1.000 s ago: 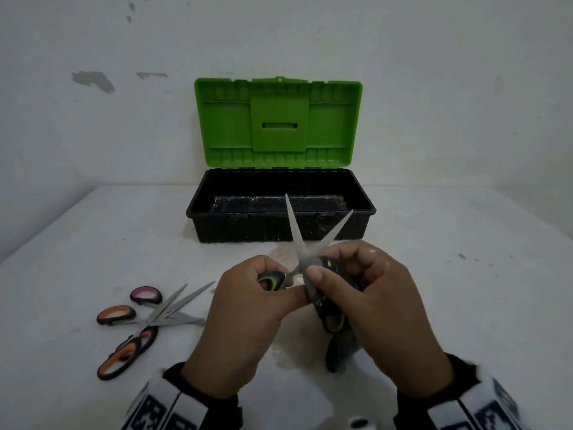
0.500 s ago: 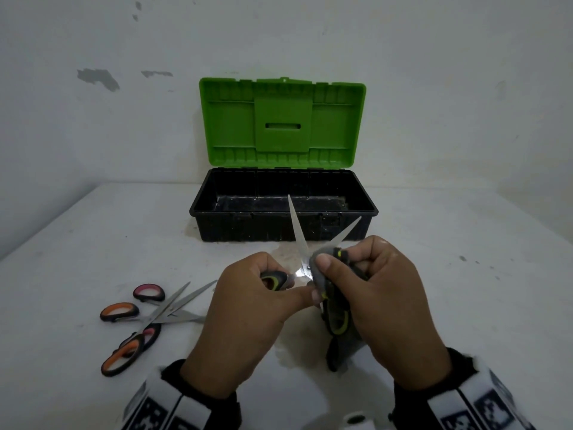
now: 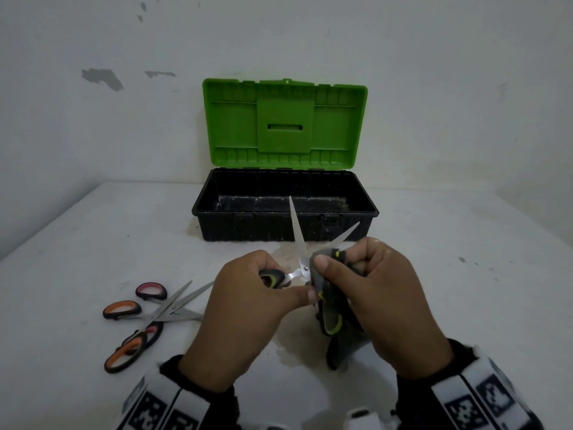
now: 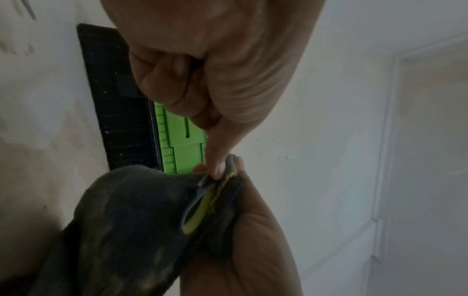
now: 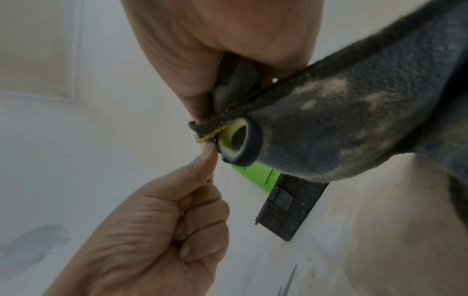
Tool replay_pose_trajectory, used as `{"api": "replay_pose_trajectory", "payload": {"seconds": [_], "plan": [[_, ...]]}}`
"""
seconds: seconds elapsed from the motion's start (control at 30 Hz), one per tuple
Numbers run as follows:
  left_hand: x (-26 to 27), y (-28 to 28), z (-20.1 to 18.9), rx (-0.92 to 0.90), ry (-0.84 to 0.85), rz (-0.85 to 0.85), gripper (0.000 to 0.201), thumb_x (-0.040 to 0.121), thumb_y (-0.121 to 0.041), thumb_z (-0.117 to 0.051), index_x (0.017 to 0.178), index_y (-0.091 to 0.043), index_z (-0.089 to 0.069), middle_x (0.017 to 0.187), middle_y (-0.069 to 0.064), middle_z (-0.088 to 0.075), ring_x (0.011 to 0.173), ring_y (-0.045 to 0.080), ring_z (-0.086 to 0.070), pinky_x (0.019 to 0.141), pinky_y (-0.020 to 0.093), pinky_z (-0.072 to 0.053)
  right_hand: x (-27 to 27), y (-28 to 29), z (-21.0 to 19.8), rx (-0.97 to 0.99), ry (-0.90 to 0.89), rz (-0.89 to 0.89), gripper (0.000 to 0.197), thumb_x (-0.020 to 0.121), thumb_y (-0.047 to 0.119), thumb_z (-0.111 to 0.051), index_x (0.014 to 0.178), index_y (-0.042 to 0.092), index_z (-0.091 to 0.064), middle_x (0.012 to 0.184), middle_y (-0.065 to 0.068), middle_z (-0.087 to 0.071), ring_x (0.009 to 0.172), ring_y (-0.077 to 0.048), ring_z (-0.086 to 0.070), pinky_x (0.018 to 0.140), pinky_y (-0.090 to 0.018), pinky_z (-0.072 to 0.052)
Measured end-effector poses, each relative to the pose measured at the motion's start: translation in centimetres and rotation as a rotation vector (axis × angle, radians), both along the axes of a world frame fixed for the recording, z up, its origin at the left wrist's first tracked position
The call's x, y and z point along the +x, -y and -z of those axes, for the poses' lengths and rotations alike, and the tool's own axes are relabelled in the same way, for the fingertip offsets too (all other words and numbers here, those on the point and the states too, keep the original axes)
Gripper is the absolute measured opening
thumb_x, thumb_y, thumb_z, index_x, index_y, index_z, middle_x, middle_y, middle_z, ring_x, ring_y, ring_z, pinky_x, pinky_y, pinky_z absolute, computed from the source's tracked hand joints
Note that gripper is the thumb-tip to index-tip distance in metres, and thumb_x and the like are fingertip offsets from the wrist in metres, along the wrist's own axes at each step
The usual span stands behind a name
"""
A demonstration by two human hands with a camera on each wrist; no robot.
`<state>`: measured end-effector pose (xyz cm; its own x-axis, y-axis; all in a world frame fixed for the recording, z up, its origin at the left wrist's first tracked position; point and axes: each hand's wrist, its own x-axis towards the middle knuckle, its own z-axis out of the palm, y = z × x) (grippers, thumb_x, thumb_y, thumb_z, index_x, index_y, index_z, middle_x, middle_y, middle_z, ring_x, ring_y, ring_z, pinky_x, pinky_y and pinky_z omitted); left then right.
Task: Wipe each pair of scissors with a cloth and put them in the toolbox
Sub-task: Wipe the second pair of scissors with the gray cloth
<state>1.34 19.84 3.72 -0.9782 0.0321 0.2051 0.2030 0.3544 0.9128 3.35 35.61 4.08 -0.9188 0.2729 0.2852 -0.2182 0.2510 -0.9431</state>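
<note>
My left hand (image 3: 288, 291) grips one handle of the black-and-yellow scissors (image 3: 299, 243), which stand open with both blades pointing up toward the toolbox. My right hand (image 3: 341, 268) pinches a dark grey cloth (image 3: 330, 308) over the scissors' other half, near the pivot. In the left wrist view my left thumb touches the cloth (image 4: 131, 220) beside the yellow-lined handle loop (image 4: 197, 210). The right wrist view shows the same handle loop (image 5: 239, 140) poking out of the cloth (image 5: 341, 120). The black toolbox (image 3: 217, 209) stands open behind, its green lid (image 3: 285, 125) upright.
Two more pairs of scissors, orange-handled (image 3: 122, 310) and pink-handled (image 3: 152, 291), lie crossed on the white table (image 3: 93, 243) to the left of my hands. The wall rises right behind the toolbox. A stain marks the table under my hands.
My right hand has slid the cloth a little upward along the scissors toward the right blade. The left hand keeps its grip on the handle.
</note>
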Motion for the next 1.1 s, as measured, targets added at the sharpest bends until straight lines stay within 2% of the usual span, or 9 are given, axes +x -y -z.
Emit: {"api": "replay_pose_trajectory", "payload": {"seconds": [0.17,0.33,0.4,0.47,0.57,0.77,0.83,0.93,1.1], "plan": [[0.3,0.1,-0.3,-0.006,-0.013,-0.002,0.039,0.053,-0.039,-0.089,0.066,-0.019,-0.058,0.058,-0.006,-0.052,0.055,0.009,-0.047,0.054,0.025,-0.042,-0.5,-0.7,0.1,-0.075,-0.052,0.039,0.024,0.074,0.026,-0.084,0.067,0.027,-0.061,0.06,-0.006,-0.068,0.064,-0.028,-0.072,0.057,-0.036,-0.058],[0.4,0.2,-0.6,-0.029,-0.013,-0.01,0.035,0.058,-0.034,-0.089,0.067,-0.021,-0.057,0.058,-0.007,-0.052,0.057,0.009,-0.047,0.054,0.023,-0.037,-0.2,-0.1,0.1,-0.031,-0.011,-0.05,0.029,0.075,0.026,-0.083,0.072,0.019,-0.055,0.057,-0.001,-0.066,0.056,-0.016,-0.067,0.052,-0.024,-0.053],[0.5,0.2,-0.6,-0.024,-0.011,-0.005,0.037,0.057,-0.036,-0.089,0.067,-0.021,-0.057,0.058,-0.008,-0.051,0.056,0.007,-0.047,0.054,0.023,-0.037,-0.5,-0.5,0.1,-0.075,-0.047,0.001,0.028,0.074,0.024,-0.084,0.068,0.023,-0.056,0.056,-0.005,-0.066,0.056,-0.02,-0.069,0.053,-0.03,-0.055],[0.4,0.2,-0.5,-0.029,-0.015,-0.017,0.039,0.054,-0.04,-0.089,0.066,-0.021,-0.057,0.056,-0.008,-0.051,0.053,0.004,-0.045,0.053,0.022,-0.038,-0.7,-0.7,0.0,-0.126,-0.061,0.027,0.027,0.074,0.025,-0.084,0.065,0.026,-0.059,0.066,-0.017,-0.07,0.067,-0.036,-0.072,0.06,-0.042,-0.06],[0.2,0.6,-0.6,-0.032,-0.01,-0.017,0.04,0.053,-0.039,-0.09,0.066,-0.019,-0.058,0.055,-0.008,-0.05,0.052,0.005,-0.044,0.052,0.022,-0.037,-0.4,-0.4,-0.1,-0.105,-0.041,-0.024,0.027,0.075,0.023,-0.083,0.066,0.023,-0.057,0.064,-0.01,-0.07,0.066,-0.031,-0.072,0.055,-0.035,-0.059],[0.4,0.6,-0.6,-0.045,-0.016,-0.009,0.041,0.054,-0.04,-0.09,0.065,-0.019,-0.057,0.055,-0.008,-0.05,0.053,0.006,-0.045,0.052,0.022,-0.038,-0.9,-0.9,0.1,-0.142,-0.041,0.038,0.024,0.074,0.027,-0.084,0.065,0.029,-0.062,0.074,-0.025,-0.069,0.074,-0.043,-0.071,0.067,-0.05,-0.061],[0.4,0.6,-0.6,-0.053,-0.022,-0.025,0.041,0.053,-0.04,-0.09,0.065,-0.018,-0.057,0.056,-0.006,-0.05,0.053,0.007,-0.045,0.052,0.022,-0.038,-0.9,-0.7,0.2,-0.143,-0.037,0.029,0.025,0.075,0.027,-0.083,0.068,0.023,-0.06,0.074,-0.025,-0.07,0.075,-0.044,-0.071,0.063,-0.042,-0.061],[0.5,0.8,-0.5,-0.06,-0.022,-0.022,0.04,0.054,-0.037,-0.09,0.065,-0.017,-0.057,0.056,-0.005,-0.051,0.051,0.004,-0.044,0.051,0.022,-0.037,-0.5,-0.2,0.2,-0.115,-0.008,-0.021,0.026,0.076,0.025,-0.083,0.067,0.022,-0.058,0.064,-0.011,-0.071,0.068,-0.033,-0.073,0.057,-0.035,-0.058],[0.5,0.6,-0.2,-0.063,-0.03,-0.04,0.042,0.054,-0.04,-0.09,0.066,-0.016,-0.058,0.058,-0.001,-0.053,0.048,0.002,-0.043,0.05,0.02,-0.039,-1.2,-0.9,0.4,-0.17,-0.016,0.065,0.031,0.074,0.035,-0.084,0.074,0.015,-0.062,0.078,-0.027,-0.07,0.076,-0.046,-0.07,0.07,-0.06,-0.058]]}}
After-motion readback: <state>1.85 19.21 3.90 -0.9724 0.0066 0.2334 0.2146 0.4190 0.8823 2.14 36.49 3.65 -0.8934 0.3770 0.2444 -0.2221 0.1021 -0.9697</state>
